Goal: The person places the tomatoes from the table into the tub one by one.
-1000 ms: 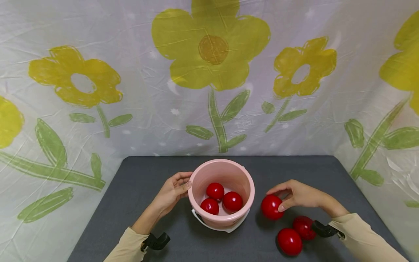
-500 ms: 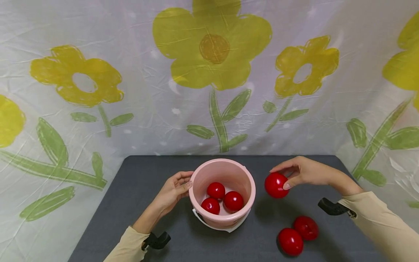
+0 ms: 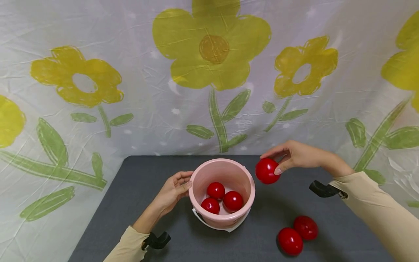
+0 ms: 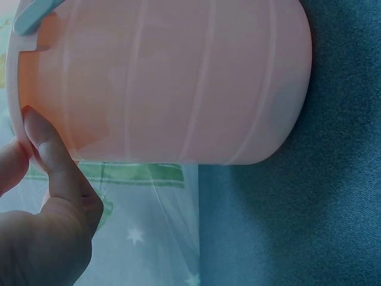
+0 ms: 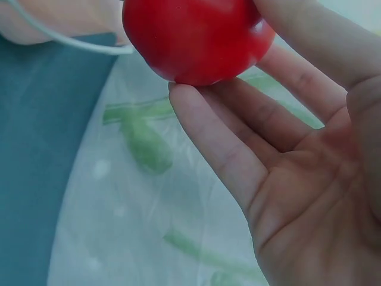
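Note:
A pink bucket [image 3: 222, 218] with a white handle stands upright on the dark table, its handle down at the front. Inside lie a red round fruit [image 3: 215, 190], a second red fruit [image 3: 210, 206] and a third red fruit [image 3: 233, 201]; whether they are apples or tomatoes I cannot tell. My left hand [image 3: 171, 193] pinches the bucket's rim [image 4: 22, 119] on the left side, thumb against fingers. Raised just right of the bucket, my right hand [image 3: 296, 154] holds another glossy red fruit [image 3: 267, 171] between thumb and fingertips, apart from the rim.
Two more red fruits, a nearer one [image 3: 290, 241] and a farther one [image 3: 306, 227], sit side by side at the front right of the dark table [image 3: 157, 225]. A flower-printed curtain [image 3: 147, 120] hangs behind and along both sides.
My right hand has lifted the red fruit off the table area, up and away from me, then moved it left toward the bucket. My left hand and the bucket stay put.

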Demonstrator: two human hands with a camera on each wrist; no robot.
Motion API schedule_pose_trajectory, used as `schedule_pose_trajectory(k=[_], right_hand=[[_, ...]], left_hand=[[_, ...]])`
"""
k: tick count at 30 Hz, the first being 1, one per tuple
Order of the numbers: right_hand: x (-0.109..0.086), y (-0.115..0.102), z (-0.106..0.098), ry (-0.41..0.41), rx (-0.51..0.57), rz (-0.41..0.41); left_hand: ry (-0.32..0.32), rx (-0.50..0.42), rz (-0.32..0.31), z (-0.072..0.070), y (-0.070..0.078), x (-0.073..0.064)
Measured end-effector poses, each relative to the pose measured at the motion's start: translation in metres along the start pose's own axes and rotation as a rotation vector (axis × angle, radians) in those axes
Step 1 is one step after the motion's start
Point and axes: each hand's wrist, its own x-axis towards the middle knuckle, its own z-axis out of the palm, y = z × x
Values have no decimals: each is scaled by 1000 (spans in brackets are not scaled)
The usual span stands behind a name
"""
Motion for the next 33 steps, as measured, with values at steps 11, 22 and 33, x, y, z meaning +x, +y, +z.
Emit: schedule_pose_trajectory(k=[11, 22, 33], right_hand=[[53, -26, -3, -74, -7, -52], [104, -43, 17, -162, -42, -57], [144, -41, 48, -278, -21, -97]], left_hand=[[2, 13, -3, -1, 0, 0], [-12, 10, -5, -1, -2, 0], [-5, 17, -21, 0, 0, -1]])
